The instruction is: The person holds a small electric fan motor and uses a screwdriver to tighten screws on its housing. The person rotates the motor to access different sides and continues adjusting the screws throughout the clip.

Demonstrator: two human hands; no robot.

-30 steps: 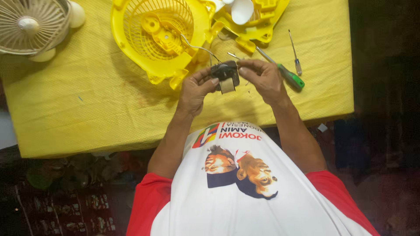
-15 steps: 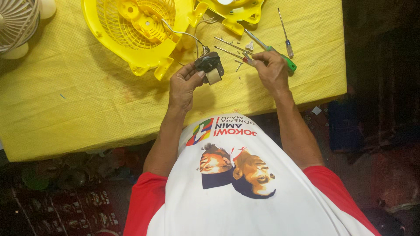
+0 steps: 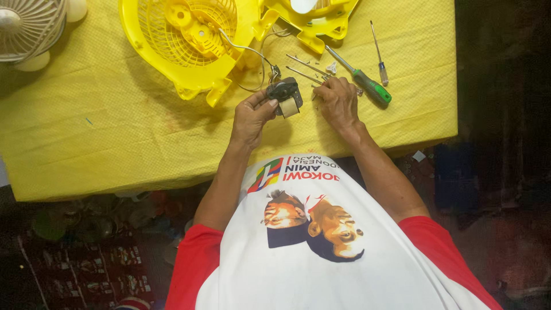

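Head view, left to right: a white fan [image 3: 26,26] sits at the bench's [image 3: 103,132] far left corner, under its yellow cloth. Next along the far edge lies a yellow fan housing [image 3: 183,43] with its grille, and thin wires [image 3: 252,54] run from it down to the small motor [image 3: 285,96] you hold.

Your left hand [image 3: 251,117] has its fingers [image 3: 264,103] closed on the motor, lifted a little over the middle of the bench, nearer the front edge than the back. The motor's dark body sits toward the far side, its tan coil toward you and to the right; its long axis slants from far left to near right.

Your right hand [image 3: 338,103] is just beside the motor but apart from it, fingers curled down onto the cloth among small loose parts; whether they pinch anything, you cannot tell from here. Two thin metal rods [image 3: 304,66] lie just beyond it. Further right rest a green-handled screwdriver [image 3: 361,77] and a small slim screwdriver [image 3: 377,54], both pointing toward the far edge.

Compared with a second ago, your right hand has let go of the motor, and only the left carries it.
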